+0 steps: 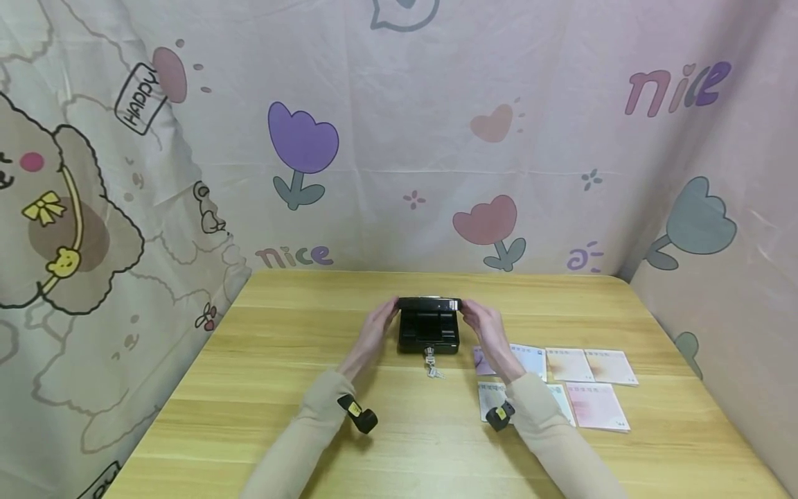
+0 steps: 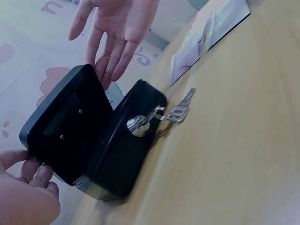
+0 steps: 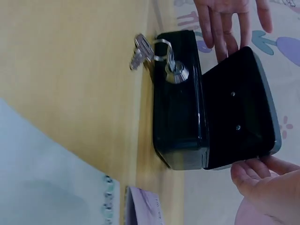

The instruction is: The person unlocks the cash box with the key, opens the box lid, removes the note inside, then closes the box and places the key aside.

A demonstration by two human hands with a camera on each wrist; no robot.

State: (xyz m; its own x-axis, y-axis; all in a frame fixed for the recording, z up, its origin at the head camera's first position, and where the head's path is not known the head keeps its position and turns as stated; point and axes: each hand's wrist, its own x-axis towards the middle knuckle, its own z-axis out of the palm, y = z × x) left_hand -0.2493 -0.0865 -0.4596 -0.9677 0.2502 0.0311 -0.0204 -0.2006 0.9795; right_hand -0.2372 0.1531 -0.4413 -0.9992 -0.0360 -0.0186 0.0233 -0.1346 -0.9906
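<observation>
A small black cash box (image 1: pixel 429 345) stands on the table with its hinged lid (image 1: pixel 429 303) raised, the inside visible. My left hand (image 1: pixel 374 324) touches the lid's left edge with its fingertips. At the lid's right edge, my right hand (image 1: pixel 489 327) touches the corner in the same way. Seen from the opposite wrist in each case, the right hand (image 2: pixel 123 33) and the left hand (image 3: pixel 229 18) have fairly straight fingers, thumbs apart from the lid. Keys (image 2: pixel 178 112) on a ring hang from the round silver lock (image 2: pixel 138 125) on the box's front.
Right of the box, pastel printed paper notes lie in two rows, including a pink stack (image 1: pixel 598 407) and a cream stack (image 1: pixel 611 366). My right forearm (image 1: pixel 539 416) passes over some of them. A printed cloth (image 1: pixel 399 208) hangs behind the wooden table (image 1: pixel 249 360).
</observation>
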